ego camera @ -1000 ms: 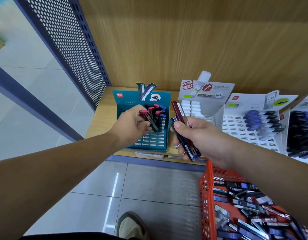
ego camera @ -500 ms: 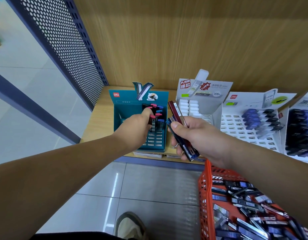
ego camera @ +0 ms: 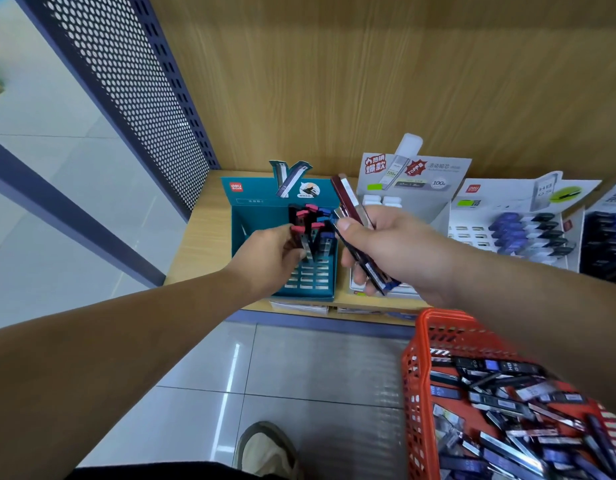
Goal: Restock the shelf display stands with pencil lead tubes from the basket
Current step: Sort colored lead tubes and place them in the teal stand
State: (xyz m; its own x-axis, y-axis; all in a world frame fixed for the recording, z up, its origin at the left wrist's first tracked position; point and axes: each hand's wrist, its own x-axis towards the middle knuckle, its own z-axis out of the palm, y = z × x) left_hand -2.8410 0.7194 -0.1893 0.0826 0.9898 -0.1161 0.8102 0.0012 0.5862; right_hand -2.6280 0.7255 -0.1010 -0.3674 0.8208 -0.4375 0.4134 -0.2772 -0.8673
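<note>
Floor: pale glossy tiles (ego camera: 299,375); one shoe (ego camera: 265,452) at the bottom edge.

Basket (ego camera: 412,375): red plastic, below the right fingers and under that forearm, with loose lead tubes (ego camera: 500,403) heaped inside. Bare tile lies between its rim and the left arm.

Right hand (ego camera: 393,251): thumb and fingers clamped on a bundle of tubes (ego camera: 348,199), slanted, its top end above the thumb.

Left hand (ego camera: 268,258): fingertips pinched on a red-capped tube (ego camera: 297,231) in the teal stand (ego camera: 251,216). Standing tubes (ego camera: 320,223) crowd just beyond the fingertips; open slots lie below them.

Shelf (ego camera: 202,244): wood, with a bare strip left of the left fingers.

Behind the right fingers: white stand (ego camera: 417,188). Further right: blue-tube stand (ego camera: 528,230).

Back: wood panel (ego camera: 368,81); perforated side panel (ego camera: 126,81).
</note>
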